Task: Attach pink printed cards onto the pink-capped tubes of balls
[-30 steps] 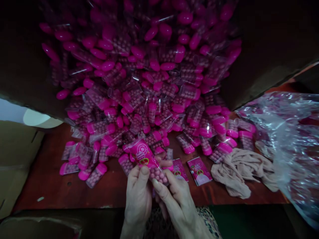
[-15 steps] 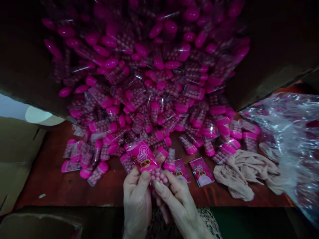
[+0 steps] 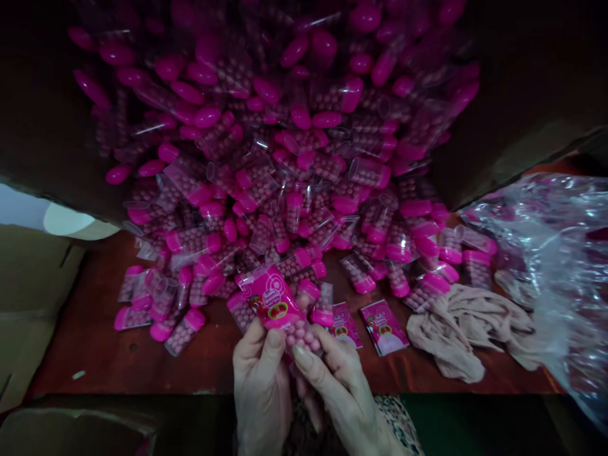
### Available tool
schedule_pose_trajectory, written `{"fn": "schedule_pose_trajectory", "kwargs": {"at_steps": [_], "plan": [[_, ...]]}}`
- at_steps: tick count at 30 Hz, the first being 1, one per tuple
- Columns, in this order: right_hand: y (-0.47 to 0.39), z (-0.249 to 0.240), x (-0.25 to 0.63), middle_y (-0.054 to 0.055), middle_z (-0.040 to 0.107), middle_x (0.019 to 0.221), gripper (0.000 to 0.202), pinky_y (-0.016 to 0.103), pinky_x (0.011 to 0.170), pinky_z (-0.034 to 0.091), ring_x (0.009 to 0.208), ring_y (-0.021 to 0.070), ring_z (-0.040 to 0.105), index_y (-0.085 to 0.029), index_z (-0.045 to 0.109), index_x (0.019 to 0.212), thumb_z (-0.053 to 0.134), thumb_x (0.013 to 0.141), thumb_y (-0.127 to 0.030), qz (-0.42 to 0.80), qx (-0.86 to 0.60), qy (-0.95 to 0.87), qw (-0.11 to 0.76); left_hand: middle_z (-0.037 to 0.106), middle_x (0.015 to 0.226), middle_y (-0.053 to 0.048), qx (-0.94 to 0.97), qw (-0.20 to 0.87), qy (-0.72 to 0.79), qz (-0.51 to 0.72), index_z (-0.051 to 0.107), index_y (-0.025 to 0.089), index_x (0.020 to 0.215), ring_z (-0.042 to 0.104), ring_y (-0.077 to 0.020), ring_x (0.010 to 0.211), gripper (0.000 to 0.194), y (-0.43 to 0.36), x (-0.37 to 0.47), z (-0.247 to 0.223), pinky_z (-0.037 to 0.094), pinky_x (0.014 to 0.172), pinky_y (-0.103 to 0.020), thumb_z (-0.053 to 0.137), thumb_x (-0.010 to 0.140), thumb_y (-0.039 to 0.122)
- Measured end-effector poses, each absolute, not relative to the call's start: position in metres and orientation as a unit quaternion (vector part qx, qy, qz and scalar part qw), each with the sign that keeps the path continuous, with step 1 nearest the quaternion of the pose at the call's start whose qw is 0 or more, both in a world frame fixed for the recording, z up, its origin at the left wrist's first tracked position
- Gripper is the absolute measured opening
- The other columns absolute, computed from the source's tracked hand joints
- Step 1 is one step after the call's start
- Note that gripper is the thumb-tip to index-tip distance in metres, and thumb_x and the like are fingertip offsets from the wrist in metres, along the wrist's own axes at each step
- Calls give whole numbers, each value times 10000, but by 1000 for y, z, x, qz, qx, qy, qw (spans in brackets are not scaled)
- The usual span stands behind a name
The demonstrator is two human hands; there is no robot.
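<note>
Near the table's front edge, both my hands hold one clear candy container [image 3: 303, 335] filled with pink balls. A printed pink label sleeve [image 3: 274, 297] sits at its upper end and tilts away to the upper left. My left hand [image 3: 263, 380] pinches the sleeve's lower left edge between thumb and fingers. My right hand [image 3: 338, 383] grips the container's lower right side, thumb across the front. The container's bottom is hidden by my fingers. Just beyond my hands lie more pink-capped containers [image 3: 323, 304] of the same kind.
A large heap of pink-capped containers [image 3: 294, 152] spills from a dark box onto the reddish table [image 3: 213, 364]. Right of my hands lie flat label sleeves [image 3: 384, 326], a crumpled beige cloth [image 3: 460, 332] and clear plastic wrap [image 3: 565, 272]. Cardboard [image 3: 38, 297] stands at the left.
Very little differs. The view has shifted slightly, and both hands keep the same hold on the container and sleeve.
</note>
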State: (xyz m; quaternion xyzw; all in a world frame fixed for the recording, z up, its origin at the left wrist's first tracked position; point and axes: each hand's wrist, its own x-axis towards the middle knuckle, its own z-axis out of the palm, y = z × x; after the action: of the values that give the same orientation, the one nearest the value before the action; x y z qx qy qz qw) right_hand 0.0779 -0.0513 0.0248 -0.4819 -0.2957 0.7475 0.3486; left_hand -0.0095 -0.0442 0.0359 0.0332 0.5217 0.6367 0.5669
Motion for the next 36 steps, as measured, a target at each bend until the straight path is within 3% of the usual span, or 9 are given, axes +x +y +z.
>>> {"fn": "schedule_pose_trajectory", "kwargs": {"at_steps": [3, 7, 11, 15, 19, 22, 24, 30, 36], "plan": [[-52, 25, 77, -41, 450, 559, 304, 151, 312, 278, 385, 49, 354, -179, 534, 718, 583, 792, -470, 732, -493, -303, 361, 680, 602, 7, 37, 527, 552, 645, 666, 193, 651, 628, -129, 514, 178, -48, -5, 34, 549, 547, -239, 783, 569, 298], [-53, 26, 78, -30, 453, 584, 318, 146, 344, 307, 451, 66, 409, -173, 527, 727, 568, 798, -480, 700, -509, -338, 369, 650, 543, 13, 79, 558, 549, 617, 692, 197, 735, 589, -127, 421, 181, -52, -4, 29, 537, 473, -250, 746, 617, 323], [-51, 26, 79, -53, 415, 547, 322, 148, 327, 282, 396, 48, 375, -177, 499, 733, 522, 829, -484, 720, -490, -348, 347, 689, 620, -22, 96, 566, 532, 622, 700, 186, 700, 636, -160, 526, 202, -46, -13, 28, 544, 541, -266, 792, 550, 286], [-47, 22, 78, -56, 442, 543, 329, 148, 321, 270, 357, 33, 362, -176, 477, 731, 478, 859, -479, 745, -458, -365, 318, 702, 682, -57, 107, 569, 494, 648, 701, 176, 735, 658, -196, 649, 265, -38, -21, 28, 548, 625, -302, 754, 593, 394], [-43, 21, 78, -56, 452, 553, 305, 146, 330, 293, 373, 40, 390, -174, 498, 749, 490, 859, -458, 725, -463, -387, 332, 667, 607, -17, 102, 583, 522, 614, 675, 158, 724, 550, -95, 421, 136, -40, -17, 25, 520, 493, -235, 703, 684, 285], [-40, 22, 82, -34, 497, 597, 259, 157, 376, 367, 453, 69, 457, -177, 560, 801, 542, 832, -433, 696, -492, -393, 345, 578, 482, 36, 97, 620, 517, 581, 653, 151, 707, 421, -54, 292, 145, -44, -13, 24, 471, 380, -217, 682, 705, 293], [-36, 22, 84, -24, 535, 622, 224, 165, 400, 397, 471, 75, 478, -181, 586, 830, 555, 827, -403, 690, -505, -386, 346, 547, 455, 43, 90, 629, 508, 582, 649, 146, 705, 446, -68, 314, 162, -43, -13, 24, 450, 359, -205, 691, 693, 302], [-22, 16, 85, -76, 489, 460, 143, 139, 330, 335, 329, 38, 413, -167, 558, 648, 663, 710, -243, 721, -466, -400, 322, 688, 654, -51, 90, 653, 501, 561, 693, 118, 805, 550, -101, 454, 213, -33, -18, 26, 452, 415, -199, 711, 670, 282], [-24, 9, 84, -73, 501, 438, 164, 133, 313, 335, 314, 35, 410, -154, 575, 628, 703, 648, -255, 733, -467, -354, 346, 707, 680, -67, 102, 652, 510, 552, 704, 133, 796, 605, -145, 518, 230, -39, -17, 25, 506, 494, -259, 730, 637, 296]]}}
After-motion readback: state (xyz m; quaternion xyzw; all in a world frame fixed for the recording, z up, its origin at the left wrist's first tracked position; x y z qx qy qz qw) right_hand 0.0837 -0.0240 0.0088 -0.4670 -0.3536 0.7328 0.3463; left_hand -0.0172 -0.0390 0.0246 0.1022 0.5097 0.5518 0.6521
